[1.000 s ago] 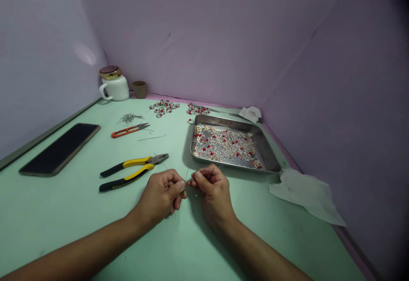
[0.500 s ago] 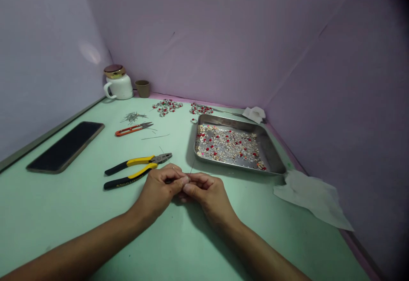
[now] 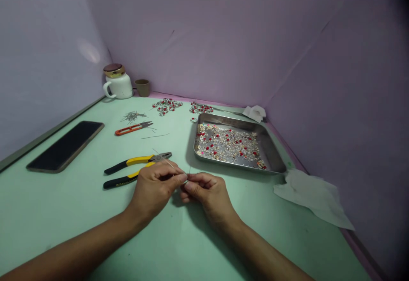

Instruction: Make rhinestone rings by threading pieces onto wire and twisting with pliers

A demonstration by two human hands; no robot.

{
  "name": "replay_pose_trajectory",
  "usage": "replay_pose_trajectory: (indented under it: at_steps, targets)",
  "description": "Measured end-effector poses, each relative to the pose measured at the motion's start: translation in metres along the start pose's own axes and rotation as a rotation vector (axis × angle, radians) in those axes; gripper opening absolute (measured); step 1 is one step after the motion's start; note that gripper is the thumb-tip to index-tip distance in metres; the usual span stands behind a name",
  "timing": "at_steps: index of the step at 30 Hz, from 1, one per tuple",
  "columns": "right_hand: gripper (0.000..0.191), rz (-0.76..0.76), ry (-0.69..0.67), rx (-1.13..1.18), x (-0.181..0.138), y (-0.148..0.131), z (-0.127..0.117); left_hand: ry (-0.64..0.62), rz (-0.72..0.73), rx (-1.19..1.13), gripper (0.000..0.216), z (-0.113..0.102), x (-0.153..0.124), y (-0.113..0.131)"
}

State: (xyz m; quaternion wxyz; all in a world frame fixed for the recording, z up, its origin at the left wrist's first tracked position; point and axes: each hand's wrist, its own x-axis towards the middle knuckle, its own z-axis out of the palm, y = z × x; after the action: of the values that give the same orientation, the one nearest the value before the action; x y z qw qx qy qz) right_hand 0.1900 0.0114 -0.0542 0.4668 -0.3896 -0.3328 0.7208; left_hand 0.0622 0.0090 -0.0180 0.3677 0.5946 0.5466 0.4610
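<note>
Both hands meet over the table just in front of the pliers. My left hand point(image 3: 156, 189) pinches a thin wire point(image 3: 168, 162), whose free end sticks up to the left over the jaws of the pliers. My right hand point(image 3: 206, 191) is closed at the same spot, thumb against fingers, and another fine wire end stands up between the fingertips. Whatever sits at the pinch is mostly covered by the fingers. The yellow and black pliers point(image 3: 139, 160) lie beside my left hand, which partly hides the lower handle.
Ahead on the right stands a metal tray point(image 3: 277, 161) of pale and red beads. Orange thread snips point(image 3: 128, 130), cut wires point(image 3: 132, 116) and beaded pieces point(image 3: 166, 106) lie farther back. A phone point(image 3: 67, 146) is left, a tissue point(image 3: 313, 195) right, a white mug point(image 3: 119, 87) at the back.
My left hand has shifted slightly left, and its fingertips have turned. The wire's free end now leans farther left and shows more of its length. My right hand has barely moved.
</note>
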Motion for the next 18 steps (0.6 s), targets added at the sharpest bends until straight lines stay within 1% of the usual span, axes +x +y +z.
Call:
replay_pose_trajectory:
  at_steps: [3,7,11,18]
  targets:
    - [0.023,0.016,-0.008,0.013,-0.001,0.0,0.0,0.052,0.03,-0.002,0.013,-0.003,0.001,0.001]
    - [0.025,0.021,-0.018,0.027,-0.002,-0.003,0.001,0.108,0.03,0.005,0.011,-0.008,0.004,0.001]
    - [0.027,0.025,-0.004,0.012,-0.004,-0.004,0.002,0.158,-0.002,0.037,0.013,-0.014,0.011,0.001]
    - [0.028,0.002,0.045,-0.018,-0.003,-0.004,0.003,0.239,-0.087,0.002,0.016,-0.023,0.02,0.006]
